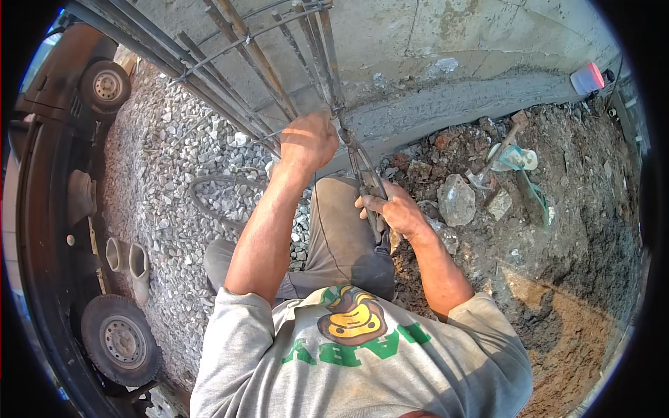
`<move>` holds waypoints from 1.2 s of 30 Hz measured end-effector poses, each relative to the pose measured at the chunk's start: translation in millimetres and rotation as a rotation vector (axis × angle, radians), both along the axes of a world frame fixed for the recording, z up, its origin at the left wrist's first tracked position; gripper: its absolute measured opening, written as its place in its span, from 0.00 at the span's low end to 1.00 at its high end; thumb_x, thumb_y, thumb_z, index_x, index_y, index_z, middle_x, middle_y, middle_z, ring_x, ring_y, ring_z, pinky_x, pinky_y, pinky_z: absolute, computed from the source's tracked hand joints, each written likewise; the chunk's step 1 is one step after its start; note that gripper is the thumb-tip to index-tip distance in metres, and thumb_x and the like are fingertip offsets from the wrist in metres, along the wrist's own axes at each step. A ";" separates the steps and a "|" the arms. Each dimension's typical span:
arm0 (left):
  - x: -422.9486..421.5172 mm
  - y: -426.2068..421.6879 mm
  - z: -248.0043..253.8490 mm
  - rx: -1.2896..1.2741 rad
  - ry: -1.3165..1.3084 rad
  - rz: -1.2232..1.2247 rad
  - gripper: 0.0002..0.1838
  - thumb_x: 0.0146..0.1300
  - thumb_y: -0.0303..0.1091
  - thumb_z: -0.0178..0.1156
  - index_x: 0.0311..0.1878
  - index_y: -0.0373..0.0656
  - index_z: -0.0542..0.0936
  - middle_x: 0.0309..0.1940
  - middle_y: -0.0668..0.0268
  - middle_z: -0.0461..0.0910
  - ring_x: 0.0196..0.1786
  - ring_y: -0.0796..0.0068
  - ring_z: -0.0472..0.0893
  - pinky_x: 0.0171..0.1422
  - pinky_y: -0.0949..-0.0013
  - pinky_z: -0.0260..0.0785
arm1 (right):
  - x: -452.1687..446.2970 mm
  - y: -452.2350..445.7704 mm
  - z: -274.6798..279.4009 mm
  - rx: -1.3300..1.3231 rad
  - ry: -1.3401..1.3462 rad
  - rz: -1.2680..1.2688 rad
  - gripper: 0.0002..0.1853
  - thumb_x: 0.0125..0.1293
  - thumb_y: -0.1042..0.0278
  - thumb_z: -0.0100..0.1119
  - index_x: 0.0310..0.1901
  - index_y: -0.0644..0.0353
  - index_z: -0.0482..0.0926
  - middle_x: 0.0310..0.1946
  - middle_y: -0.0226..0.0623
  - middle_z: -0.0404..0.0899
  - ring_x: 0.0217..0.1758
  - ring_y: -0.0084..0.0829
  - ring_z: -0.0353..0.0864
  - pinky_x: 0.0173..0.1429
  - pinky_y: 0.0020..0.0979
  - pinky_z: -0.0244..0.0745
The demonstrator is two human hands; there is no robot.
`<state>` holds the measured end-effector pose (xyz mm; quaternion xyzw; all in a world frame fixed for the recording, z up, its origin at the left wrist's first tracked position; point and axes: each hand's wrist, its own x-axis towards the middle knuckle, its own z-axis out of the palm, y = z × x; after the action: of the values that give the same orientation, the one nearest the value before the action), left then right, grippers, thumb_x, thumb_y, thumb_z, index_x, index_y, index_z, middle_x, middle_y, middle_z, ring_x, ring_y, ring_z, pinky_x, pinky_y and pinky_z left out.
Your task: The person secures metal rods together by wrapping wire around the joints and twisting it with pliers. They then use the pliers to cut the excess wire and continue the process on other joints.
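My left hand (309,141) is closed in a fist against the lower end of a rebar cage (268,66). A thin dark wire (325,230) trails from below the fist across my trouser leg; the fingers' inner side is hidden. My right hand (398,211) is wrapped around the handles of long metal pincers (361,164). Their jaws point up at the cage beside my left hand, close to the bar ends. Whether the jaws bite on anything is too small to tell.
A concrete wall (474,35) stands behind the cage. Grey gravel (171,181) lies to the left, with rubber boots (138,268) beside a dark vehicle (49,202). Rubble and a big stone (456,200) lie right, near a hammer (512,132). A pink-and-white container (587,79) sits farther off.
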<state>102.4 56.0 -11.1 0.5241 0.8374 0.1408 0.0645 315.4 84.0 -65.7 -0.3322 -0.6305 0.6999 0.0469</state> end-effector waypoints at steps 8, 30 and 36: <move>-14.2 8.1 17.7 -0.224 -0.061 -0.112 0.15 0.63 0.39 0.50 0.43 0.38 0.78 0.37 0.46 0.80 0.46 0.43 0.77 0.53 0.50 0.68 | -13.4 -19.1 1.7 -0.452 0.294 -0.144 0.31 0.60 0.72 0.57 0.66 0.63 0.62 0.58 0.48 0.69 0.57 0.42 0.74 0.52 0.42 0.79; -9.4 6.8 30.4 -0.241 -0.157 -0.065 0.15 0.60 0.36 0.49 0.43 0.38 0.79 0.40 0.46 0.80 0.48 0.46 0.78 0.55 0.53 0.68 | -34.8 -21.2 3.7 -0.297 0.211 -0.204 0.18 0.59 0.67 0.58 0.50 0.63 0.74 0.40 0.35 0.77 0.39 0.27 0.79 0.36 0.29 0.79; -5.7 1.2 22.2 -0.137 -0.232 0.045 0.19 0.61 0.44 0.54 0.47 0.39 0.78 0.41 0.46 0.80 0.49 0.46 0.78 0.56 0.53 0.68 | -34.0 -19.0 -2.5 -0.342 0.180 -0.118 0.25 0.68 0.43 0.50 0.43 0.63 0.76 0.24 0.33 0.77 0.21 0.25 0.77 0.18 0.21 0.63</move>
<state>96.7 57.2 11.1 0.4799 0.8435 0.1441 0.1934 281.4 65.0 -68.2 -0.3080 -0.4750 0.8197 0.0868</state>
